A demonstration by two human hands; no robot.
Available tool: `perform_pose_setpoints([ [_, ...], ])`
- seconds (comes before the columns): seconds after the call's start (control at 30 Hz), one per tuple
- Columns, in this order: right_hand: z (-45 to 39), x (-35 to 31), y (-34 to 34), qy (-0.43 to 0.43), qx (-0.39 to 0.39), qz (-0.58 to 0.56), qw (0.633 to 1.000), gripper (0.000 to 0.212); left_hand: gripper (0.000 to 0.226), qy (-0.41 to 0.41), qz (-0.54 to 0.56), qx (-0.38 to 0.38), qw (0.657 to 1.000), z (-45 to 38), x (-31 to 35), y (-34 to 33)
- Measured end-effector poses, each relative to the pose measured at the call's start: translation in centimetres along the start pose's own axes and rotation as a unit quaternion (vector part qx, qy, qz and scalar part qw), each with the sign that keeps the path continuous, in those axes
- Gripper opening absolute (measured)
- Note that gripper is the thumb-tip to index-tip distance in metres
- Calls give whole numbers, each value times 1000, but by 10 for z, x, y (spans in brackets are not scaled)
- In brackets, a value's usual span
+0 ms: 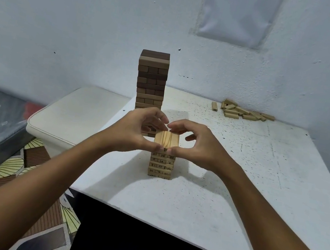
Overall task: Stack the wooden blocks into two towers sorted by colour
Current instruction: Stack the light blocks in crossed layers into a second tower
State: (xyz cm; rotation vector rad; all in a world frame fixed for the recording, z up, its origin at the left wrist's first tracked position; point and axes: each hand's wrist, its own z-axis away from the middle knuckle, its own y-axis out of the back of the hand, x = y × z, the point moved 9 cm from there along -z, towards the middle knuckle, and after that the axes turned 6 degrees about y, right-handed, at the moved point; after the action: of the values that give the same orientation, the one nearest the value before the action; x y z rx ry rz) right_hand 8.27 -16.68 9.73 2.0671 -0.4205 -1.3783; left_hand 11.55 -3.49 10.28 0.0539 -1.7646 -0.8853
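Head view: both hands (135, 130) (197, 144) clasp the light tower's (162, 163) top layer.

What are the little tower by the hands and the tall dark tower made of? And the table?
The light tower looks like pale bare wood: grain lines show on top, with numbers printed on the block ends. The dark tower looks like brown-stained wood. The table has a white painted-looking top with dark chips; what lies underneath is unclear.

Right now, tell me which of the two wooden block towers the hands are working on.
The short light pine tower nearest the camera: both hands, left and right, pinch its top layer. The taller dark brown tower behind stands untouched.
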Motion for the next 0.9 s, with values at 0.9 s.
perform_pose_setpoints([
  [0.9,-2,3,-2,7,-11,2,1000,48,51,-13,13,-6,1000,-1,-3,0],
])
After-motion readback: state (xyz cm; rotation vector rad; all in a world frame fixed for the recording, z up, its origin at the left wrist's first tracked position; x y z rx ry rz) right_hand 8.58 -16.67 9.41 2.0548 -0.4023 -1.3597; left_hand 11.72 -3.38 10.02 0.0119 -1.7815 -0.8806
